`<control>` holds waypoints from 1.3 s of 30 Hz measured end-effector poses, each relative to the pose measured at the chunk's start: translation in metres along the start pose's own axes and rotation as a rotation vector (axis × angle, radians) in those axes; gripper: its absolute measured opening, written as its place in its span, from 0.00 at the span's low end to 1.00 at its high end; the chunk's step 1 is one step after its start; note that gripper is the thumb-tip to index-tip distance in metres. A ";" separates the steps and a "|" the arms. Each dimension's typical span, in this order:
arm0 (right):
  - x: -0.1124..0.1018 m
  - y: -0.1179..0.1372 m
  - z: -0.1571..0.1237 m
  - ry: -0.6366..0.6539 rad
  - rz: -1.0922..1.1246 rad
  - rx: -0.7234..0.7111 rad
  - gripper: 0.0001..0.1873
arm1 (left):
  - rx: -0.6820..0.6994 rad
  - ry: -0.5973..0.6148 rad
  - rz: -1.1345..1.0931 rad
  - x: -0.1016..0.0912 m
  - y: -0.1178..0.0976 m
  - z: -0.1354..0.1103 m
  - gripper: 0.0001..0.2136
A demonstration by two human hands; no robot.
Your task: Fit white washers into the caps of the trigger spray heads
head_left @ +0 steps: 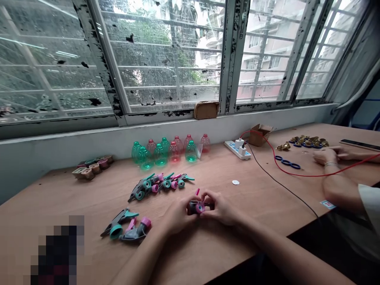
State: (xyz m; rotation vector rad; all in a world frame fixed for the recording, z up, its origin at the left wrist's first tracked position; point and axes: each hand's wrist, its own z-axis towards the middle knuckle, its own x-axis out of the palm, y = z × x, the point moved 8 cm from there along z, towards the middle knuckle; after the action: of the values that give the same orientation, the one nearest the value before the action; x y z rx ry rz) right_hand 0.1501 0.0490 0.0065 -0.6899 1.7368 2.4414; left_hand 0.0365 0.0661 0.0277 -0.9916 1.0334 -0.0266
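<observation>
Between my two hands, just above the table, is a dark grey spray bottle trigger head [194, 207] with a pink collar and a pink lever. My left hand [177, 215] is closed round its left side. The fingers of my right hand [219, 208] grip the right side near the collar. Left of my forearm lie two more spray heads, one with a green collar [116, 231] and one with a pink collar [136, 232]. Behind them is a row of several grey spray heads [160, 183] with green and pink parts.
Several green and pink clear bottles [160, 154] stand by the wall. Small boxes [92, 168] sit at the left. A power strip [237, 150] with a red cable [292, 174] and a white disc [235, 182] lie right of centre. Another person's hands [328, 156] rest near brass-coloured pieces [308, 141].
</observation>
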 end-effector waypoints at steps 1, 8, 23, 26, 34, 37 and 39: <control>-0.003 0.004 0.000 -0.003 -0.032 -0.012 0.15 | 0.017 -0.022 0.022 -0.001 0.000 -0.002 0.17; -0.030 0.046 -0.008 0.016 -0.548 -0.095 0.17 | 0.004 -0.075 0.024 -0.003 0.004 -0.007 0.14; 0.002 0.073 -0.010 0.276 -1.256 0.049 0.13 | 0.103 -0.076 0.112 0.007 0.000 -0.006 0.14; -0.001 0.071 -0.006 0.276 -1.217 0.080 0.13 | 0.126 -0.050 0.147 0.009 -0.003 -0.006 0.12; -0.012 0.047 -0.014 0.237 -1.064 -0.018 0.19 | 0.169 0.010 0.127 0.009 -0.005 -0.008 0.13; -0.013 0.042 -0.021 0.212 -1.017 -0.061 0.20 | 0.215 0.015 0.118 0.010 -0.008 -0.007 0.11; -0.012 0.041 -0.025 0.211 -0.974 -0.092 0.19 | 0.233 0.018 0.109 0.011 -0.009 -0.006 0.09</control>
State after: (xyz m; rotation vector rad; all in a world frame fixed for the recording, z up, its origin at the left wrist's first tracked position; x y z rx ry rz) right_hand 0.1558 0.0138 0.0410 -1.4159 0.9375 1.7837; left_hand 0.0419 0.0515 0.0259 -0.7246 1.0734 -0.0651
